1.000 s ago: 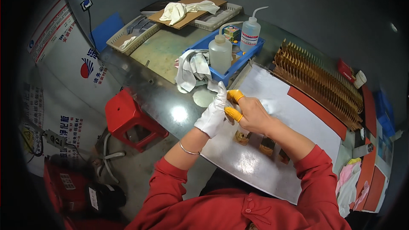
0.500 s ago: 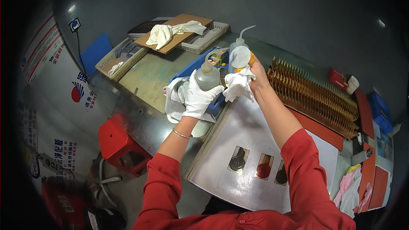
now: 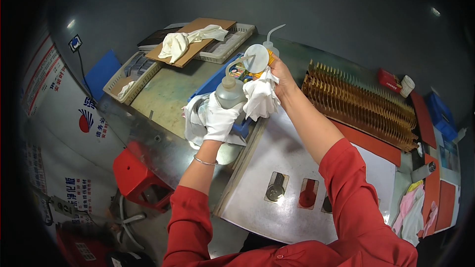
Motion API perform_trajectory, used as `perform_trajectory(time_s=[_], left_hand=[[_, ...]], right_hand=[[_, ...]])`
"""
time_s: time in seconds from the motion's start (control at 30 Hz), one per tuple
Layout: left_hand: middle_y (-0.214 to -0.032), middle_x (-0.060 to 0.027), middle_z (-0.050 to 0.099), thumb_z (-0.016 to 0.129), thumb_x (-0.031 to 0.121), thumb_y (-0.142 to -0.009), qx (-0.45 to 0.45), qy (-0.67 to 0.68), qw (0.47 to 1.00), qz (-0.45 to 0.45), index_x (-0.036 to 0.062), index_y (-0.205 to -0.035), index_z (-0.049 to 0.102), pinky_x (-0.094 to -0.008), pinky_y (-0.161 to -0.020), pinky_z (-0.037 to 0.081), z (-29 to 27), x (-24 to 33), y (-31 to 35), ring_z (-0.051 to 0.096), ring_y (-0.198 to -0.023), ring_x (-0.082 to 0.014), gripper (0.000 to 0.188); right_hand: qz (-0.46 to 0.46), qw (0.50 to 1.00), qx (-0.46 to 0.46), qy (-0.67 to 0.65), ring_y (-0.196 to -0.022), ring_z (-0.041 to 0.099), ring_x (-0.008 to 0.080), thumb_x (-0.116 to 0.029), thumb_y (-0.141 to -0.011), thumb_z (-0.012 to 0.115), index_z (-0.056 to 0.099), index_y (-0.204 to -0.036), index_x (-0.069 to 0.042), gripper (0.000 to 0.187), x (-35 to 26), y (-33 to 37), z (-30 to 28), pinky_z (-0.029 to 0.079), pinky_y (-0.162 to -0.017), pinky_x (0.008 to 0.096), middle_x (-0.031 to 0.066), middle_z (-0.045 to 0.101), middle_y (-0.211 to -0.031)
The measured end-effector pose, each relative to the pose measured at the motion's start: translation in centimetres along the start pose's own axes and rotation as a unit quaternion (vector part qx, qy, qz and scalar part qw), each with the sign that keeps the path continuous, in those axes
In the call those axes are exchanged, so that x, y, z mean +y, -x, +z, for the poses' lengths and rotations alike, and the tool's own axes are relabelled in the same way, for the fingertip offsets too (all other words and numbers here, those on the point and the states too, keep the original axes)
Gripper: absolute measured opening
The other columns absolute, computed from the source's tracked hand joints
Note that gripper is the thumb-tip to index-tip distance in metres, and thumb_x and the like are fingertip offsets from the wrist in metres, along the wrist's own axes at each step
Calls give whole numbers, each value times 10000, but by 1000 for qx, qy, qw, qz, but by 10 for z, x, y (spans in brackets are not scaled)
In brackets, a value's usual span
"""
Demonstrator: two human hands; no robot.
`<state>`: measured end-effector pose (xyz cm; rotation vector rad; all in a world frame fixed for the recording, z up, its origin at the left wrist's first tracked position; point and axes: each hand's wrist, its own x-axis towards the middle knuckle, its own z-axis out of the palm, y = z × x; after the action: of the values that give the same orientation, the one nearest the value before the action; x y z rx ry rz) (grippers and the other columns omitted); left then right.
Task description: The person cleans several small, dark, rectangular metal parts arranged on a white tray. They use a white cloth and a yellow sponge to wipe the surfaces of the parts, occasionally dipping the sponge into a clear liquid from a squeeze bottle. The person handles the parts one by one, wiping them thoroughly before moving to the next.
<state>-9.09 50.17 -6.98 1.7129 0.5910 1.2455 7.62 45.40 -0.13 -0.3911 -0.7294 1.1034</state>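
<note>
My gloved left hand (image 3: 221, 119) is wrapped round a translucent wash bottle (image 3: 230, 94) with a bent spout. The spout's tip reaches the face of a round whitish disc (image 3: 257, 59), held up by my right hand (image 3: 283, 75). Orange coverings show on the right fingertips; that hand also grips a crumpled white cloth (image 3: 261, 96). Behind the disc stands a second wash bottle (image 3: 271, 45), partly hidden. Under my left hand a blue tray (image 3: 210, 84) holds small colourful items, and a whitish cloth (image 3: 195, 118) lies beside the glove.
Gold-brown slotted racks (image 3: 358, 104) stand at the right. On the white board (image 3: 262, 212) lie several small rectangular plates (image 3: 277, 186). Whitish baskets (image 3: 131, 79) and a cardboard sheet (image 3: 193, 52) with a cloth on it sit at the back left. A red stool (image 3: 136, 170) stands below left.
My right hand has moved left with the disc and cloth, bringing the disc to the bottle's spout. The second wash bottle is now further behind the disc. The view has shifted slightly.
</note>
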Motion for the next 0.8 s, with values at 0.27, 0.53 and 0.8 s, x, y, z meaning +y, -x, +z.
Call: perform_trajectory(time_s=[0.27, 0.53, 0.8], left_hand=[[-966, -75, 599, 780, 150, -616, 2, -19, 1000, 5, 36, -1034, 516, -301, -773, 465, -2, -4, 0, 578, -862, -171, 508], [-996, -78, 587, 778, 160, -630, -26, -7, 999, -25, 32, -1090, 495, -304, -782, 460, -3, 18, 5, 565, -894, -177, 555], [-1383, -145, 294, 660, 258, -791, -164, 262, 950, -49, 18, -1343, 251, -335, -1000, 318, 22, 92, 81, 336, -1241, -236, 728]], right_hand=[[-16, 999, 24, -22, -750, 633, 180, -67, -889, 451, 548, -1019, -61, 162, -1, 1, 7, 555, -621, 336, 77, 615, -888], [-23, 998, 31, -44, -749, 623, 215, -75, -886, 449, 491, -1056, -43, 178, -9, 9, 9, 567, -519, 404, 89, 589, -908], [-104, 977, 107, 152, -729, 586, 124, -106, -898, 487, 527, -1028, -44, 149, -44, 165, 57, 504, -613, 268, 52, 595, -852]])
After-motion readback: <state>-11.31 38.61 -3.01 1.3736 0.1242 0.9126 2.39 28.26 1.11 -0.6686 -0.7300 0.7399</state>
